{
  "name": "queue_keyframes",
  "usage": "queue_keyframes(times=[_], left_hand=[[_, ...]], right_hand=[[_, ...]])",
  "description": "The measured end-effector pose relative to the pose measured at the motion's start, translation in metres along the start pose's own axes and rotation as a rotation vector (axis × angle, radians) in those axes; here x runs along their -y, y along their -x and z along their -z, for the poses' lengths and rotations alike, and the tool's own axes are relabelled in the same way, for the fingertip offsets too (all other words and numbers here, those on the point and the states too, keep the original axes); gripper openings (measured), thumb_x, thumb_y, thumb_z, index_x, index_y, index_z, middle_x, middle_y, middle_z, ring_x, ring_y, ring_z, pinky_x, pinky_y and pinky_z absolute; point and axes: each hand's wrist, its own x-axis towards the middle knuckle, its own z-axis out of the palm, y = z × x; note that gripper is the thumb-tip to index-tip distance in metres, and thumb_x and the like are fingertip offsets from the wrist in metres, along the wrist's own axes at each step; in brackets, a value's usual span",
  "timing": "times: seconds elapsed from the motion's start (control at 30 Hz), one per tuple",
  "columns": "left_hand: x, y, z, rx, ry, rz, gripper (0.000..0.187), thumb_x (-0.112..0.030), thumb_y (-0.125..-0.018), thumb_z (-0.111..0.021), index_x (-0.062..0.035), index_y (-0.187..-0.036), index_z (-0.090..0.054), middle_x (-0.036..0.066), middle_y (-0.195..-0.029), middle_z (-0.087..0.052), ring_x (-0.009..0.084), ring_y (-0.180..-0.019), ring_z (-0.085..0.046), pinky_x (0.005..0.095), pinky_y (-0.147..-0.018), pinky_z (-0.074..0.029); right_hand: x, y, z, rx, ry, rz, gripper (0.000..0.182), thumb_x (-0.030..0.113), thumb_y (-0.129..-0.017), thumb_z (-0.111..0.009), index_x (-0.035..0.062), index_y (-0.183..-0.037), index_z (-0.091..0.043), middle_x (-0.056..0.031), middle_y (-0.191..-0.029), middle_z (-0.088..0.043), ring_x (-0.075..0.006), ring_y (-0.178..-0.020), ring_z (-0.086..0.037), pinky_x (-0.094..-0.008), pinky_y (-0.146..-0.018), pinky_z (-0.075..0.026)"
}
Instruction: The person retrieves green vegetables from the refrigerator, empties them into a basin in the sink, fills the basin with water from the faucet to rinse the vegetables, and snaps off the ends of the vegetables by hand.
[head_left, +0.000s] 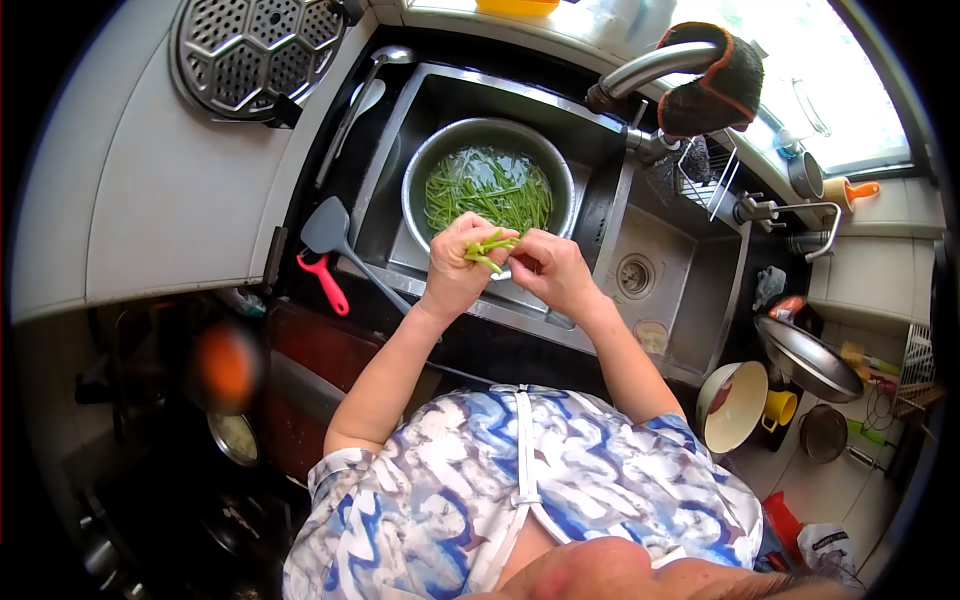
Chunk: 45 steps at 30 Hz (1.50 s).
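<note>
Steel sink (600,215) was set in a dark counter (330,190), w/ a metal bowl (425,175) of green beans (490,190) in water sitting in the left basin. Grey spatula (330,232) & red-handled tool (325,283) lay on the counter just left of the sink, ladle (360,105) further back.

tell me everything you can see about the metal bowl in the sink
The metal bowl is round, shiny and looks like stainless steel. It sits upright in the left basin of the sink, below the faucet. It holds a pile of cut green beans, seemingly in water. Its near rim is hidden behind the left hand and right hand, which hold a few beans over it; whether they touch it cannot be told.
</note>
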Motion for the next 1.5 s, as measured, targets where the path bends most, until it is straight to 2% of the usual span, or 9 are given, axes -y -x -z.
queue_keyframes(times=[0.3,0.7,0.83,1.03,1.1,1.17,1.37,1.43,1.5], left_hand=[[-0.032,0.032,0.005,-0.032,-0.290,-0.359,0.029,0.003,-0.068,-0.071,-0.0055,-0.095,-0.070,0.010,-0.086,-0.064,0.0239,-0.077,-0.065,0.0282,-0.065,-0.052],[-0.070,0.052,0.012,0.033,-0.565,-0.837,0.024,-0.004,-0.071,-0.066,-0.0037,-0.095,-0.068,0.007,-0.087,-0.064,0.0190,-0.066,-0.063,0.0275,-0.053,-0.049],[-0.072,0.058,0.008,0.031,-0.542,-0.812,0.024,-0.002,-0.070,-0.068,-0.0040,-0.094,-0.068,0.008,-0.087,-0.064,0.0203,-0.067,-0.063,0.0270,-0.053,-0.049],[-0.068,0.061,0.011,0.172,0.038,-0.295,0.020,0.004,-0.071,-0.071,-0.0032,-0.090,-0.069,0.008,-0.079,-0.065,0.0187,-0.070,-0.063,0.0256,-0.061,-0.049],[-0.059,0.063,0.012,-0.006,0.116,-0.227,0.008,-0.002,-0.080,-0.069,-0.0010,-0.087,-0.069,0.005,-0.075,-0.065,0.0108,-0.063,-0.058,0.0234,-0.056,-0.046],[-0.074,0.063,0.028,-0.104,0.379,0.180,0.006,-0.006,-0.084,-0.067,-0.0012,-0.087,-0.069,0.003,-0.075,-0.065,0.0064,-0.055,-0.053,0.0200,-0.049,-0.041],[-0.065,0.060,0.018,-0.001,0.321,0.194,0.020,-0.005,-0.086,-0.064,-0.0034,-0.106,-0.067,0.005,-0.082,-0.068,0.0066,-0.058,-0.056,0.0196,-0.050,-0.044],[-0.065,0.055,0.004,0.042,0.003,-0.255,0.025,0.002,-0.082,-0.063,-0.0022,-0.106,-0.066,0.008,-0.084,-0.068,0.0134,-0.069,-0.062,0.0229,-0.060,-0.049],[-0.067,0.056,0.001,0.083,-0.055,-0.280,0.033,0.008,-0.076,-0.062,-0.0023,-0.108,-0.066,0.011,-0.087,-0.067,0.0204,-0.081,-0.064,0.0266,-0.070,-0.052]], right_hand=[[0.065,0.039,0.020,-0.096,-0.639,-0.311,0.012,0.002,-0.091,-0.056,-0.0044,-0.098,-0.063,-0.0074,-0.080,-0.065,-0.0105,-0.064,-0.063,-0.0207,-0.053,-0.050],[0.098,0.063,0.033,0.098,-1.040,-0.504,0.012,0.011,-0.083,-0.066,0.0001,-0.085,-0.063,-0.0049,-0.070,-0.062,-0.0097,-0.056,-0.060,-0.0198,-0.046,-0.045],[0.102,0.065,0.029,0.072,-0.972,-0.507,0.008,0.007,-0.082,-0.065,0.0004,-0.082,-0.061,-0.0039,-0.065,-0.059,-0.0061,-0.047,-0.052,-0.0169,-0.041,-0.039],[0.097,0.066,0.035,0.067,-0.872,-0.468,0.008,0.009,-0.082,-0.065,0.0014,-0.081,-0.061,-0.0017,-0.063,-0.057,-0.0055,-0.048,-0.050,-0.0175,-0.043,-0.038],[0.079,0.073,0.035,-0.002,-0.711,-0.524,0.008,0.010,-0.081,-0.065,0.0025,-0.081,-0.061,-0.0007,-0.063,-0.056,-0.0048,-0.048,-0.048,-0.0182,-0.043,-0.037],[0.057,0.086,0.045,-0.096,-0.636,-0.548,0.008,0.010,-0.081,-0.064,0.0030,-0.081,-0.061,-0.0005,-0.062,-0.056,-0.0046,-0.049,-0.048,-0.0183,-0.044,-0.037],[0.075,0.083,0.055,-0.195,-0.586,-0.359,0.006,0.005,-0.086,-0.062,0.0003,-0.089,-0.064,-0.0031,-0.074,-0.061,-0.0066,-0.059,-0.057,-0.0173,-0.051,-0.046],[0.088,0.070,0.043,-0.233,-0.613,-0.243,0.012,0.001,-0.086,-0.060,-0.0013,-0.097,-0.065,-0.0043,-0.078,-0.063,-0.0080,-0.066,-0.062,-0.0187,-0.054,-0.048],[0.106,0.063,0.037,-0.156,-0.493,-0.141,0.015,0.000,-0.087,-0.060,-0.0010,-0.100,-0.066,-0.0040,-0.079,-0.065,-0.0102,-0.071,-0.065,-0.0206,-0.058,-0.051]])
